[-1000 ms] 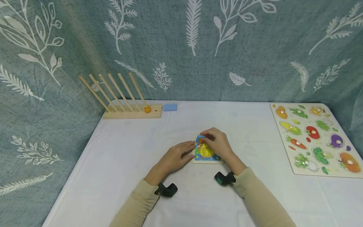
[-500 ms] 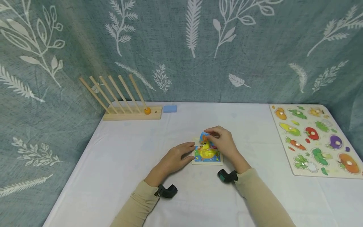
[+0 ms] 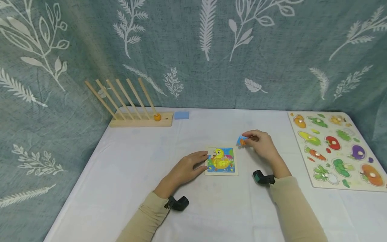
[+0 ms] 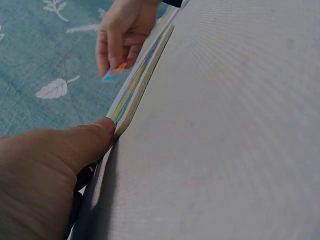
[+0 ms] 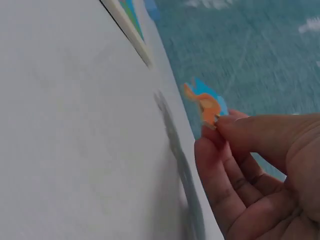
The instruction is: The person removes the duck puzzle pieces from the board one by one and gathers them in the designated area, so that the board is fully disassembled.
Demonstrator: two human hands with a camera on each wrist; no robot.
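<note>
A small square jigsaw puzzle (image 3: 221, 162) with a yellow duck picture lies in a pale wooden frame at mid-table. Its upper left corner shows bare wood. At the frame's left edge rests my left hand (image 3: 188, 169), thumb and fingertips touching the rim; the left wrist view shows the thumb (image 4: 97, 135) at a corner. Beyond the puzzle's upper right corner, my right hand (image 3: 262, 146) pinches a blue and orange puzzle piece (image 3: 241, 140) between thumb and fingers. The right wrist view shows that piece (image 5: 207, 102) held above the cloth, partly covered by the fingertips.
A wooden peg stand (image 3: 140, 123) with one orange bead stands at the back left, beside a flat blue block (image 3: 181, 115). On the right lies a vegetable peg puzzle board (image 3: 328, 171). A leaf-patterned curtain (image 3: 193, 80) borders the white tablecloth (image 3: 136, 161).
My right hand has lifted the blue and orange puzzle piece out of the puzzle's upper left part and carried it right, past the frame. The left hand stays at the frame's edge.
</note>
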